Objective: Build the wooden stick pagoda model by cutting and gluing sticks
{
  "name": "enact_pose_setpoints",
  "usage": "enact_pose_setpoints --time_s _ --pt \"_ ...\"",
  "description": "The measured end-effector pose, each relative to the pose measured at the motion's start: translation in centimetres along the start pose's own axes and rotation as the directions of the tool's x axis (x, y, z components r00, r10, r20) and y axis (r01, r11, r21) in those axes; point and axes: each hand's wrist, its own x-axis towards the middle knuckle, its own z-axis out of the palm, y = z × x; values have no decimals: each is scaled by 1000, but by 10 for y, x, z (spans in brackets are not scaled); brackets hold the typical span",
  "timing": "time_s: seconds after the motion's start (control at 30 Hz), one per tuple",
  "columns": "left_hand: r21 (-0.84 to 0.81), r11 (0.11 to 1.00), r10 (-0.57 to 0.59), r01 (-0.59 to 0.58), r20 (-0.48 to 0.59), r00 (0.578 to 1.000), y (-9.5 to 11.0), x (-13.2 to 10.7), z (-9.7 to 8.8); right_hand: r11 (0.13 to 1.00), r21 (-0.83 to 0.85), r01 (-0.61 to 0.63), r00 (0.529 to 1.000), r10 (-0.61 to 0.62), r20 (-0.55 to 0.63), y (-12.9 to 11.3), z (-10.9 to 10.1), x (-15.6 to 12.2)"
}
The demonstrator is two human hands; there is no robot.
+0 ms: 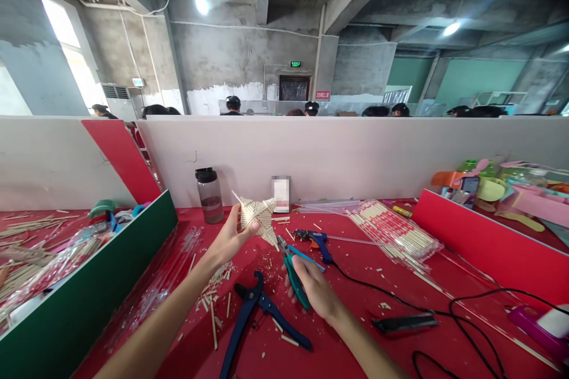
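My left hand (235, 230) grips a pale piece built from thin wooden sticks (260, 216), pointed at its corners, held above the red table. In my right hand (313, 284) is a pair of pliers (293, 278) with green handles. Its metal jaws lie close to the lower tip of the stick piece; whether they touch it I cannot tell. Just behind the pliers lies a blue pen-like stick (306, 257). Below my hands rests a large dark blue cutter (258, 302), its handles spread apart. Small stick offcuts (217, 284) are scattered around it.
A blue glue gun (317, 243) with a black cable lies behind my right hand. Bundled sticks (386, 228) are at right, near a black utility knife (405, 322). A water bottle (209, 195) stands at back left. Green (89, 284) and red dividers (493, 249) flank the table.
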Motion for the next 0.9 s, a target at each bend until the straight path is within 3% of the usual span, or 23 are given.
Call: enact_pose_setpoints --time_s 0.9 --pt "-15 1000 -25 24 -39 999 -2 0 -1 985 148 -90 996 89 14 -5 0 0"
